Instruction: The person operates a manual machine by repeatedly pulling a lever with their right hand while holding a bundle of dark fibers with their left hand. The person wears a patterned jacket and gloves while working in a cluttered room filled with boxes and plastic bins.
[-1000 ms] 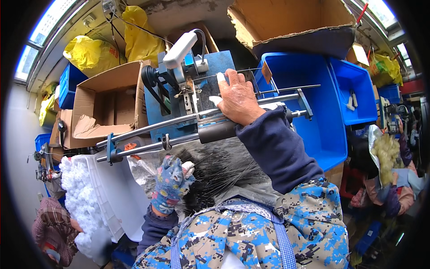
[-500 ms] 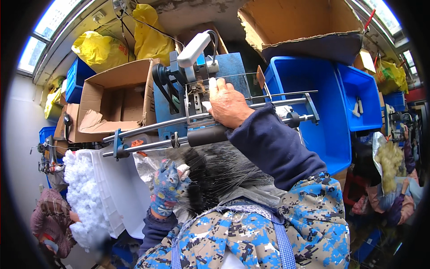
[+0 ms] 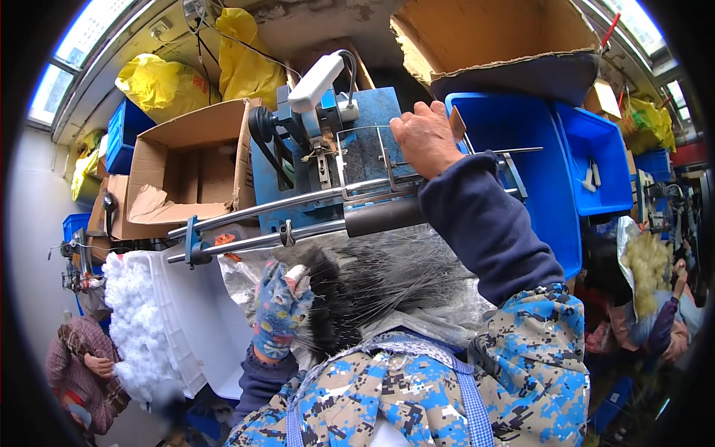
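My right hand [image 3: 426,140], bare, is closed with fingers curled at the right of a blue bench machine [image 3: 372,112], beside a thin wire frame and a small brown plate [image 3: 456,123]. What the fingers grip is hidden. Below it, a dark sleeve [image 3: 383,216] sits on the front of two metal rails [image 3: 253,242]. My left hand [image 3: 279,309], in a patterned blue glove with a white-covered fingertip, is low with its fingers bunched. Beside it lies a pile of thin wire-like strands [image 3: 402,268] with black fluffy ends [image 3: 325,298].
Left of the machine are an open cardboard box [image 3: 186,164] and a white tub [image 3: 194,313] next to white fluffy pieces [image 3: 141,320]. At right stand blue bins [image 3: 514,141] below a large carton [image 3: 499,37]. Other people [image 3: 82,365] work at both sides.
My right hand has moved right, away from the machine's head, and the wire frame and dark sleeve have slid right too. My left hand has barely moved.
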Available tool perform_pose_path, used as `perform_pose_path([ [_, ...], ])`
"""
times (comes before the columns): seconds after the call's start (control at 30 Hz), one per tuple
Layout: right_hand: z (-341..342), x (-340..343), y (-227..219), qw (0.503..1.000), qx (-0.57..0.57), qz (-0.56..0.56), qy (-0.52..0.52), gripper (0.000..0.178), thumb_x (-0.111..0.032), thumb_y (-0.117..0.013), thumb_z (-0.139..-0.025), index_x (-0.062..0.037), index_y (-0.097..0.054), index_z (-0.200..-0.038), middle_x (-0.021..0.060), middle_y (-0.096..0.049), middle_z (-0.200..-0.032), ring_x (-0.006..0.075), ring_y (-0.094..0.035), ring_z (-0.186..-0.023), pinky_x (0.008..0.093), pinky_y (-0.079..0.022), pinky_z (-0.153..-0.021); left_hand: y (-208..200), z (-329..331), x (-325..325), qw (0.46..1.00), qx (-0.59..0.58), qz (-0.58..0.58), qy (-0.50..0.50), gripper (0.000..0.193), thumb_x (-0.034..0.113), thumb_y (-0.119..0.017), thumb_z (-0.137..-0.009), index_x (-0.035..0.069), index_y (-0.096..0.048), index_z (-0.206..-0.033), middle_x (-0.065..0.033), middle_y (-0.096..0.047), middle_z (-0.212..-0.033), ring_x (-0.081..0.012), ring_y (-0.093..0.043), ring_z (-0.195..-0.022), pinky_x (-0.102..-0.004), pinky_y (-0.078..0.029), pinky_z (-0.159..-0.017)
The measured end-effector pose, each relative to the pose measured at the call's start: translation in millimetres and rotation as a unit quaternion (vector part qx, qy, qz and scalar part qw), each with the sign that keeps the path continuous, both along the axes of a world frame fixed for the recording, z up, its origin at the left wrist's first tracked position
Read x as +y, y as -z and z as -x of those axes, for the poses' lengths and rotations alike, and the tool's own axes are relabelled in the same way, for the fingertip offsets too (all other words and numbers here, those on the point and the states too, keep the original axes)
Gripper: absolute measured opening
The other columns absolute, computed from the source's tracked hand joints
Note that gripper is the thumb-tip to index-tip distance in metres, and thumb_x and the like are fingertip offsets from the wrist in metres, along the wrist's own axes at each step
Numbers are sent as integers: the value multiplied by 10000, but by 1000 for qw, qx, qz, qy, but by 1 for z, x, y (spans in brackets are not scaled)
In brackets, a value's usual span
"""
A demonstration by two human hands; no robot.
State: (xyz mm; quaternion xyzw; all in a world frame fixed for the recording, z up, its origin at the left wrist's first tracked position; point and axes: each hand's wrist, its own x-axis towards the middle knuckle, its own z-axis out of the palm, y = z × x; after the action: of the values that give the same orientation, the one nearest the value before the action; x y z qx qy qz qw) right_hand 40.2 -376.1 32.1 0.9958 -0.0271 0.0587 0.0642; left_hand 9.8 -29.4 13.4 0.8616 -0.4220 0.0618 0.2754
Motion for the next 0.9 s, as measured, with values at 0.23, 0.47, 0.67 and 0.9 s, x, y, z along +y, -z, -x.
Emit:
perform_pose_path([
  [0.23, 101, 55, -46, 939, -13, -306, -159, 136, -31, -633, -717, -18, -603, -850, 99, -593, -760, 264, -546, -768, 367, -415, -699, -4, 7, 13, 951, 230, 155, -138, 190, -6, -609, -775, -10, -623, -964, -106, -636, -857, -176, -634, -696, -278, -508, -632],
  [0.47, 88, 121, -49, 416, -13, -898, -143, 146, -68, -501, -900, 14, -594, -977, 144, -622, -963, 241, -592, -913, 343, -476, -806, -31, 16, -37, 976, 187, 71, 83, 299, 74, -689, -675, 65, -613, -964, -134, -600, -857, -343, -592, -819, -419, -474, -786],
  [0.67, 62, 39, -95, 700, -184, -684, -92, 151, -71, -526, -878, 28, -614, -950, 99, -608, -669, 164, -571, -536, 274, -457, -484, 11, -3, 32, 975, 9, -221, 5, 465, 121, -718, -622, 28, -567, -1052, -177, -582, -991, -371, -558, -900, -440, -455, -815],
  [0.9, -29, 48, 7, 988, -89, -120, -38, 94, -94, -546, -761, -84, -626, -811, 90, -577, -850, 280, -520, -885, 397, -434, -718, 37, -12, 38, 956, 111, -271, -4, 468, 186, -704, -633, 23, -552, -1044, -160, -555, -1028, -382, -490, -1036, -488, -392, -888],
])
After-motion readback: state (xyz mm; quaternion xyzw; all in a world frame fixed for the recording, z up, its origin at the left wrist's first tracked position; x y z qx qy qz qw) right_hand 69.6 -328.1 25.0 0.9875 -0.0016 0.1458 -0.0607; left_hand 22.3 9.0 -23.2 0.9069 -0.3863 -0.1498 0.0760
